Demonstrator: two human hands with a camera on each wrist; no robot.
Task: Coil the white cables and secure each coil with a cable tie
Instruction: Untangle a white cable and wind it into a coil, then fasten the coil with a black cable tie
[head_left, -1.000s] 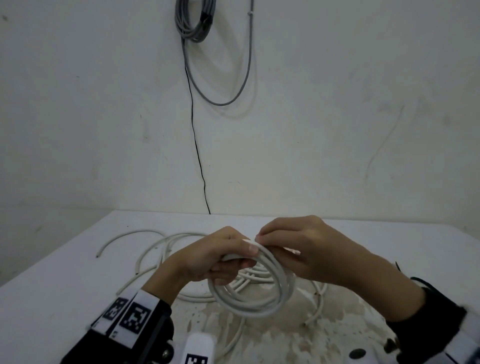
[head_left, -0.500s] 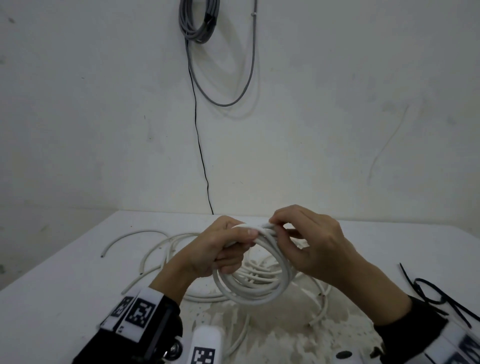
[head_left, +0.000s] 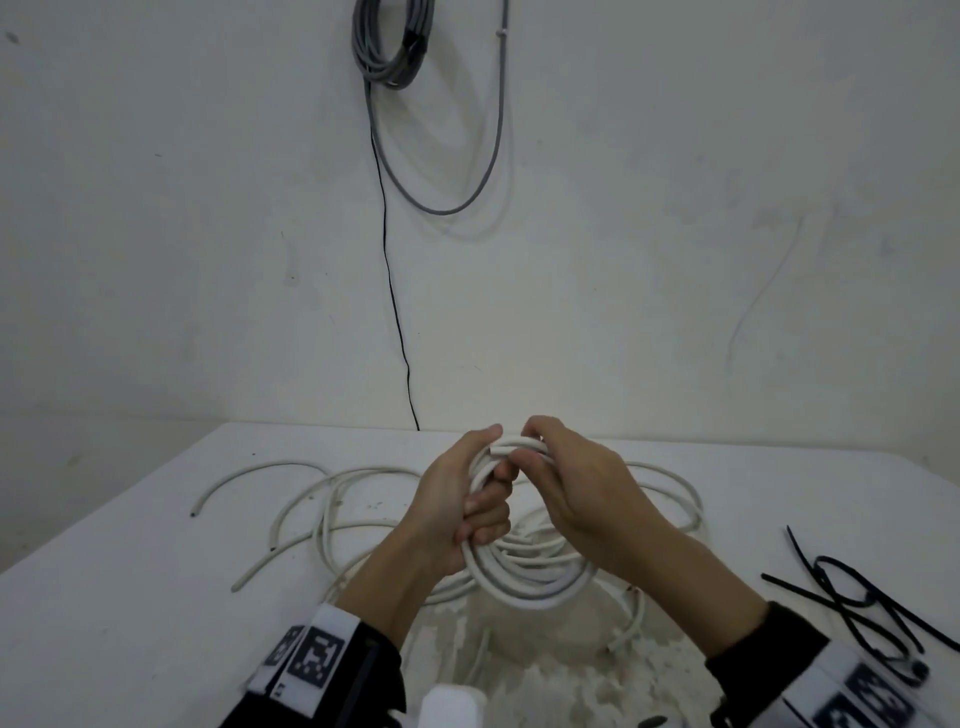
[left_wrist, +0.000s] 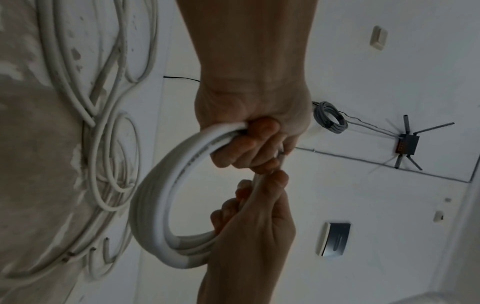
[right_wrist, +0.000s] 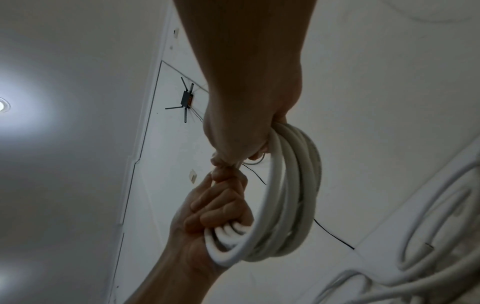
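White round plastic-sheathed cable, wound into a several-turn coil (head_left: 524, 577); head view. Since a second ago the coil has been lifted and turned more upright, and both hands have risen off the white tabletop (head_left: 130, 597). Left hand (head_left: 457, 509) now wraps its curled fingers round the coil's left side; right hand (head_left: 576, 493) pinches the top of the coil, thumb and forefinger pressed together on the strands, just beside the left fingertips. Loose white cables (head_left: 311, 499) lie beyond and below the fingers. Black plastic cable ties (head_left: 852, 597) lie well apart, outboard of the right wrist, untouched.

Left wrist view: left hand (left_wrist: 249, 131) fingers closed round the bundled turns; coil (left_wrist: 166, 201) hangs as an arc between this grip and the right hand (left_wrist: 254, 218).

Right wrist view: right hand (right_wrist: 244, 135) closed on the coil (right_wrist: 288, 197) at its top; exact fingertip lie cannot be told. Left hand (right_wrist: 215, 211) clasps four or so strands.

Judgement: winding of this coil appears about finished; no tail seen feeding in. One hand must hold the turns while the other fetches a tie.
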